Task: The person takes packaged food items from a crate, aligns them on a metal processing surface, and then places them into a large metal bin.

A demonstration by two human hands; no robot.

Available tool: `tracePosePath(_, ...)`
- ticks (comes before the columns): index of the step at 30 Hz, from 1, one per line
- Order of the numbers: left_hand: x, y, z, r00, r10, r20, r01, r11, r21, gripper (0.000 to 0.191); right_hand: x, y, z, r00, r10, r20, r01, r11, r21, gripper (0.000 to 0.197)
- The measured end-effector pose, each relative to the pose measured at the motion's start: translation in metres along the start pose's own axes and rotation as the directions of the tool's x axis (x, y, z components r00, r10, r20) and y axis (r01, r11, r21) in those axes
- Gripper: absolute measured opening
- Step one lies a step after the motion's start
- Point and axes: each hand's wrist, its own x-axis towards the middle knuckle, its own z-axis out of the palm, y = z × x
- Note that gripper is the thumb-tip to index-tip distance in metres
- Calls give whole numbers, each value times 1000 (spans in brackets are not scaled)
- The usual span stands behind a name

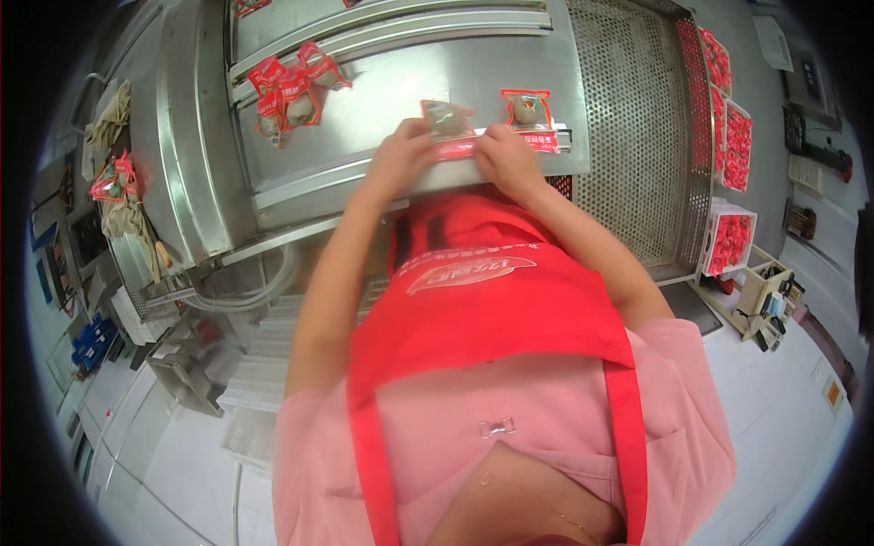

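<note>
A clear and red plastic food pouch (448, 121) lies across the sealing bar at the near edge of a steel machine bed (382, 89). My left hand (403, 160) grips its left side and my right hand (506, 160) its right side, with the red end between them towards my apron. Just right of my right hand, a second filled pouch (527, 109) rests over the same bar, its red end hanging on the near side. Several filled red pouches (290, 95) are heaped at the bed's left.
To the right stands a perforated metal tray table (635, 136). Beyond its rim are white baskets (752, 147) of red pouches. On the left, cloth gloves (126, 222) and more pouches (116, 181) lie on a metal ledge. White crates (263, 362) are stacked below left.
</note>
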Motion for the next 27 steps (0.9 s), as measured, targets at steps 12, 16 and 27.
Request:
tracePosePath(12, 1, -9, -7, 994, 39, -97, -35, 999, 41, 25, 63, 9, -13, 987, 151, -51, -131, 950, 283, 19)
tracePosePath(16, -15, -40, -27, 975, -127, -181, 141, 988, 67, 13, 144, -34, 36, 984, 166, 66, -176, 832, 526, 23)
tracePosePath(27, -33, -120, -60, 820, -279, -501, 348, 936, 49, 19, 187, -69, 89, 906, 246, 344, -406, 277, 871, 18)
